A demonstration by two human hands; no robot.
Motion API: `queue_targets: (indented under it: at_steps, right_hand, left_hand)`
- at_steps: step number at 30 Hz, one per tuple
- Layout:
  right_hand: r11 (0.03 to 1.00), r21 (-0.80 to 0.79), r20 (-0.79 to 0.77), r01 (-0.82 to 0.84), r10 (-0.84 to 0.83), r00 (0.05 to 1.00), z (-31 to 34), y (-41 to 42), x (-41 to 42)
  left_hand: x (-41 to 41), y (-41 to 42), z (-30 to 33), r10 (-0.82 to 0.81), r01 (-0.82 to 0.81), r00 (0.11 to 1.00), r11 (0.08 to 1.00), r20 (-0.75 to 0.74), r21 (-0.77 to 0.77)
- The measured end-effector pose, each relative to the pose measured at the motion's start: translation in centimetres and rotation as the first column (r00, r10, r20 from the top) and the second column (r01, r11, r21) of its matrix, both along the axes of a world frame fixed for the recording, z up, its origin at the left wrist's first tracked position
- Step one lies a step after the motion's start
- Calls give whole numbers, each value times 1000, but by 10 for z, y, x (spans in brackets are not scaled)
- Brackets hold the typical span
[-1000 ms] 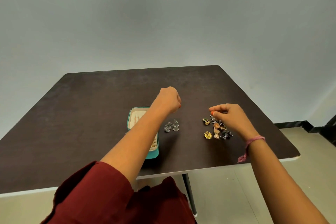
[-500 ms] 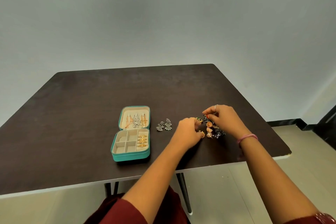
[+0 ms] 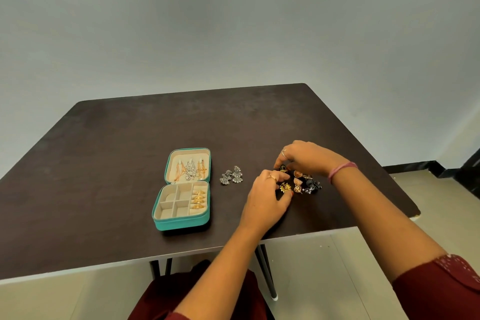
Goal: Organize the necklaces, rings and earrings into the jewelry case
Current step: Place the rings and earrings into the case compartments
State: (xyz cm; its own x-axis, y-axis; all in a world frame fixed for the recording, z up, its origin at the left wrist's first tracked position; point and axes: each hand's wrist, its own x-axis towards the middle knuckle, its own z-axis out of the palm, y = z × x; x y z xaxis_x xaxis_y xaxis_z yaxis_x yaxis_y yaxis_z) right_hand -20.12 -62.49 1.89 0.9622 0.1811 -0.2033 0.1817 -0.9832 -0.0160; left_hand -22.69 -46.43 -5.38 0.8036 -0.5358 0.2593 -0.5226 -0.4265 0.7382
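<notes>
Since half a second ago my left hand (image 3: pixel 267 193) has slid further into the earring pile (image 3: pixel 298 180), fingers curled, pinching a gold piece. My right hand (image 3: pixel 305 157) pinches a dark earring at the pile's far edge. From the head view I see the teal jewelry case (image 3: pixel 183 189) open, well left, with the silver earring pair (image 3: pixel 231 175) lying between.

left grip (image 3: pixel 270 191), right grip (image 3: pixel 302 156): fingers curled, nearly meeting.
</notes>
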Motion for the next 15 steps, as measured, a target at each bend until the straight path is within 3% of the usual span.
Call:
queue_targets:
  at_steps: [5,9,12,15]
  right_hand:
    - [994,-95,14,-46,47,999,0,2,3]
    - [999,-34,26,-32,33,999,2,1,0]
    - [983,174,75,62,-76,994,2,-4,-7]
    - [867,475,155,151,-251,955,5,-8,-21]
  left_hand:
    - [1,-3,-2,38,-38,999,999,7,2]
    - [1,-3,-2,57,-57,998,998,2,-23]
    - [4,0,1,72,-73,997,996,-30,-46]
    - [7,2,4,76,-78,996,996,-45,-35]
